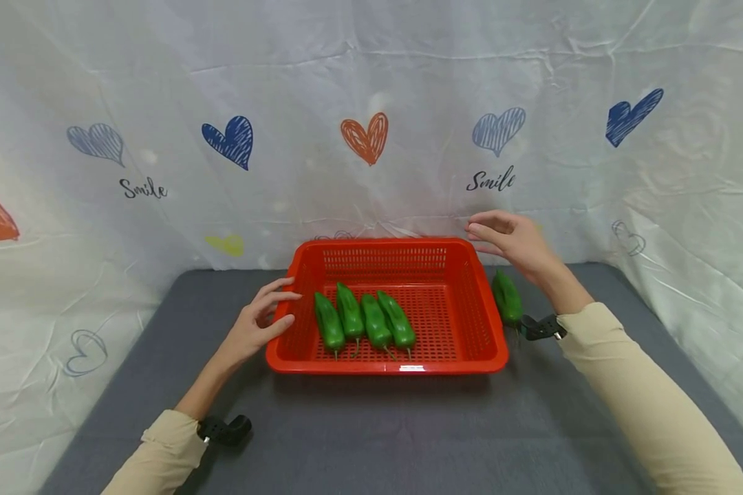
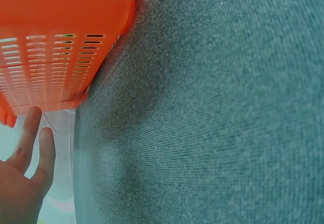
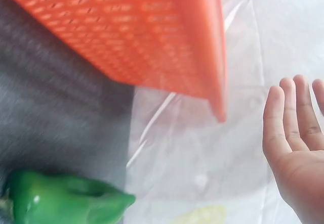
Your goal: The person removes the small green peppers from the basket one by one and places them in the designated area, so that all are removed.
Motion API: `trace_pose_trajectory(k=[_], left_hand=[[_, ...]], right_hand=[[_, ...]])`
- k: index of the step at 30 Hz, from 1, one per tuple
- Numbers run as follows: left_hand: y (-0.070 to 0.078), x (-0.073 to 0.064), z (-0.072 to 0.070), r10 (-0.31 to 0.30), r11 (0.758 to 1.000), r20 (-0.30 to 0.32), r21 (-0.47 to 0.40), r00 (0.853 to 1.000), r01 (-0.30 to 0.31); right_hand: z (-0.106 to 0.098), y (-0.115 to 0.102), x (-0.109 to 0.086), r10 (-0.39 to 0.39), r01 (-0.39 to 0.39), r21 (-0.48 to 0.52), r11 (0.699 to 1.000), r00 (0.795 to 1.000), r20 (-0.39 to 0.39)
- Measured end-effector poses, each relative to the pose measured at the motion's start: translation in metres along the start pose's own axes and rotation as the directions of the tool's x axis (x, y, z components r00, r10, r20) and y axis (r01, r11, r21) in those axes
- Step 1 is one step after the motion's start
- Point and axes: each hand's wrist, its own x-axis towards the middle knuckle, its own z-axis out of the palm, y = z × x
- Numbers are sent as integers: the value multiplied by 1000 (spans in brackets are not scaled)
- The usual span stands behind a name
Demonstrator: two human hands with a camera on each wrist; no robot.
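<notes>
A red plastic basket (image 1: 384, 366) with slotted walls stands on the grey table, and several green peppers (image 1: 376, 322) lie side by side in its left half. My left hand (image 1: 255, 326) is at the basket's left rim, fingers spread and reaching over the edge; the left wrist view shows two extended fingers beside the slotted wall (image 2: 55, 77). My right hand (image 1: 512, 240) hovers by the far right corner, holding nothing, its fingers loosely extended. Below it, one more green pepper (image 1: 506, 297) lies on the table outside the basket's right wall; it also shows in the right wrist view (image 3: 66, 196).
The dark grey tabletop (image 1: 371, 433) extends in front of the basket and to both sides. A white curtain (image 1: 297, 82) printed with hearts and the word Smile hangs right behind the table. Dark straps (image 1: 224, 430) circle both wrists.
</notes>
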Motion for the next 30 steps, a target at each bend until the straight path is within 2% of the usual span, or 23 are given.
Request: trace_pose_trajectory(k=[7, 18, 24, 30], left_hand=[[2, 1, 0, 10, 1000, 4, 2, 1000, -10], [0, -1, -1, 2, 1000, 7, 6, 1000, -2], [-1, -1, -1, -1, 1000, 2, 0, 1000, 1], [0, 0, 0, 10, 1000, 5, 5, 1000, -10]], right_hand=[[18, -11, 12, -33, 32, 50, 998, 999, 28], [57, -24, 24, -103, 88, 150, 985, 991, 90], [74, -27, 27, -103, 78, 157, 984, 982, 156], [85, -25, 28, -70, 44, 134, 990, 977, 204]])
